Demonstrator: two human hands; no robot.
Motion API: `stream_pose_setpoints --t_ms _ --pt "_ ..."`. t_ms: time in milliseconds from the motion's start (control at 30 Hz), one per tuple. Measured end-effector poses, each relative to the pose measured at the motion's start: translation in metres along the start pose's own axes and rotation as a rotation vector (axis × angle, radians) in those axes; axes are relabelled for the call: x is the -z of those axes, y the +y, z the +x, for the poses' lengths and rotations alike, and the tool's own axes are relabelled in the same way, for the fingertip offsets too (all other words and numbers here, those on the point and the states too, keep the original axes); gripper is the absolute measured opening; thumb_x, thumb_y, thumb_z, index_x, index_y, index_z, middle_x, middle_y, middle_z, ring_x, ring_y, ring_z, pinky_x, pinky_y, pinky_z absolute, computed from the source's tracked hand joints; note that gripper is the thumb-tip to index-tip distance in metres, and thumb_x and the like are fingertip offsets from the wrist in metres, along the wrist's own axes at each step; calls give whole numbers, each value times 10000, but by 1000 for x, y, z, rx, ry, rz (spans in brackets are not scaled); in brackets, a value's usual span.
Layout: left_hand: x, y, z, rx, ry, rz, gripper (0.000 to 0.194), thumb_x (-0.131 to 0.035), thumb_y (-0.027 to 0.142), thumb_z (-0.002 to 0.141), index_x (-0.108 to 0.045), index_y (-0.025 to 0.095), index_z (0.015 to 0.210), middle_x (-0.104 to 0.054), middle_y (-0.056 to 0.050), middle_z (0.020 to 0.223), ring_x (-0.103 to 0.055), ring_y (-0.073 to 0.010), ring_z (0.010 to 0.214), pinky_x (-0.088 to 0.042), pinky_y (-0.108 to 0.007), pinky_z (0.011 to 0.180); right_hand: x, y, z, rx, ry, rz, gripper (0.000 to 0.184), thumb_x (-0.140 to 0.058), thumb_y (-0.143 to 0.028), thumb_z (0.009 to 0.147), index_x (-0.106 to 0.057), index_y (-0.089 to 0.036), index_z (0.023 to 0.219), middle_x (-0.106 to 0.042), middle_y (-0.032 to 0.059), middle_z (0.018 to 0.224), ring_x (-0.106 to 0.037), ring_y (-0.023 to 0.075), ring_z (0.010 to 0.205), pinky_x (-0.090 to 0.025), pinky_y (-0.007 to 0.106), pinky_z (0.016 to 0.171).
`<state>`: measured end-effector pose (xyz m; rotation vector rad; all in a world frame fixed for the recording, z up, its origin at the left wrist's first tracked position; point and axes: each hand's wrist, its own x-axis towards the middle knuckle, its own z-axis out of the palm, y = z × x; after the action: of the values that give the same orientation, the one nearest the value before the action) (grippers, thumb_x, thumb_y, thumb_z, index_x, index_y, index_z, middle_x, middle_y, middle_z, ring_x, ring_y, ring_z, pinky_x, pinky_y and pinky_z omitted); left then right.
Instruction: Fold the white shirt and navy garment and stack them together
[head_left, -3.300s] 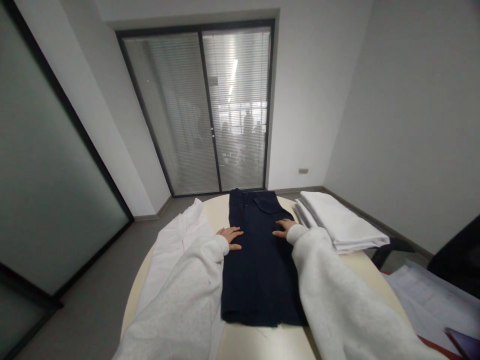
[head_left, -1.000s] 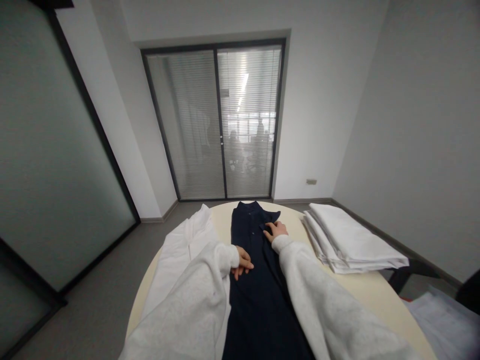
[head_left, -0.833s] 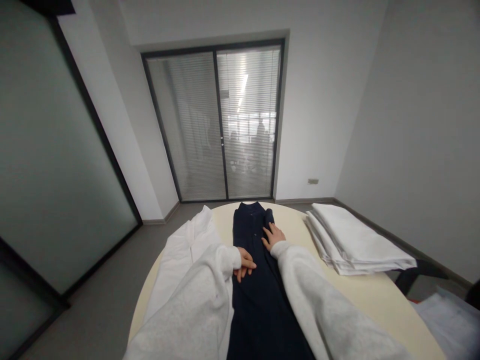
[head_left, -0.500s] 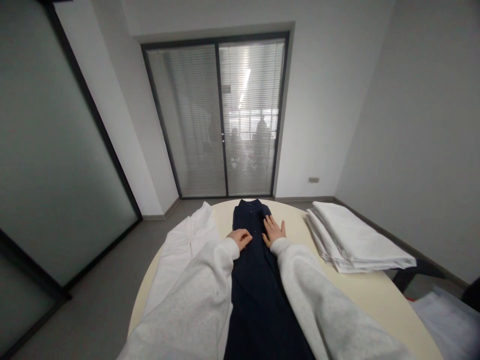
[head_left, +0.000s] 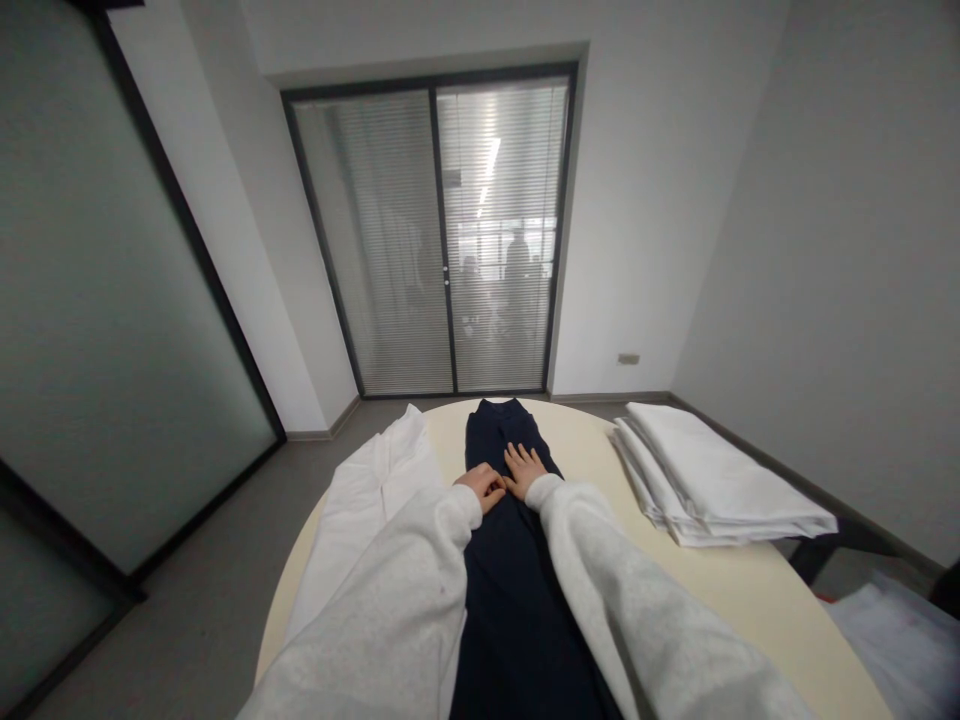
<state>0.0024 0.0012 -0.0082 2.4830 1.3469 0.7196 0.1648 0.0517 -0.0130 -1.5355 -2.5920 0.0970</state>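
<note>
A round, cream-coloured table (head_left: 750,610) bears a rumpled white cloth garment (head_left: 349,510) along its left side and a stack of folded white fabric (head_left: 712,475) at its right, one corner jutting past the rim. Beyond stands a black-framed glass partition (head_left: 435,240) with pale slatted blinds, dim silhouettes of people (head_left: 517,270) showing through. A small, pale rectangular plate (head_left: 628,359) sits low on the white wall (head_left: 652,200). Frosted glass in a black frame (head_left: 112,300) rises at far left, above grey floor (head_left: 217,560). Whitish, blurred sheets (head_left: 892,640) lie at lower right.
</note>
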Motion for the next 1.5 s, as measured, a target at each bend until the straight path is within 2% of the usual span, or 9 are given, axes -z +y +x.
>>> stream_pose_setpoints --t_ms 200,300,433,633,800,900,1133,1333,1500 --pt "-4 -3 -2 -15 43 -20 121 -534 254 755 -596 198 842 -504 -2 845 -505 -74 618 -443 -213 633 16 20 14 -103 90 201 524 -331 -235 833 -313 -125 1345 -387 86 1343 -376 168 1213 -274 307 1012" --pt "-1 0 -3 -28 67 -7 113 -525 239 761 -601 197 833 -511 -8 843 -505 -83 634 -443 -221 654 10 21 14 -113 192 121 496 -322 -227 841 -363 -96 1317 -373 95 1352 -281 184 1267 -203 325 1045" --pt "7 6 -4 -77 162 74 158 -472 232 798 -603 194 877 -538 -43 890 -517 -148 836 -428 -282 787 -7 17 11 -69 116 0 558 -333 -433 857 -324 -166 1347 -266 42 1410 -105 242 1320 -81 435 1060" --pt "7 2 -5 37 114 214 452 -526 359 775 -459 267 1212 -418 -57 1297 -341 -266 1196 -320 -451 951 -6 17 12 -83 111 44 597 -387 -462 835 -302 -182 1355 -246 49 1418 -97 247 1320 -72 459 1054" --pt "-4 -14 2 148 112 167 517 -548 276 743 -433 152 1231 -437 -121 1277 -391 -247 1174 -314 -399 987 10 14 10 -184 292 529 351 -518 -231 763 -567 -143 1099 -539 115 1164 -448 215 1120 -304 352 978" --pt "-6 -21 6 201 204 163 375 -525 199 740 -512 137 1110 -502 -111 1188 -433 -220 1122 -327 -366 975 9 4 16 -328 237 944 156 -577 -205 725 -619 -171 871 -629 57 830 -581 165 816 -447 293 784" --pt "-8 -28 6 411 326 215 260 -518 308 781 -580 129 959 -570 -105 981 -508 -222 970 -371 -346 891 6 -18 51 -472 99 1257 218 -675 -263 673 -532 -134 776 -404 -74 402 -417 83 364 -365 205 387" --pt "-10 -38 8 435 371 129 245 -496 308 803 -591 137 950 -593 -95 959 -535 -193 952 -395 -321 878 11 -25 53 -496 31 1469 258 -604 -310 730 -418 -174 614 -291 -96 347 -296 55 297 -256 183 300" --pt "-11 -45 9 411 402 38 250 -482 315 812 -588 141 956 -598 -95 969 -540 -184 970 -408 -317 895 5 -26 51 -470 89 1556 208 -634 -252 669 -483 -167 784 -343 -102 397 -301 51 315 -253 166 314"
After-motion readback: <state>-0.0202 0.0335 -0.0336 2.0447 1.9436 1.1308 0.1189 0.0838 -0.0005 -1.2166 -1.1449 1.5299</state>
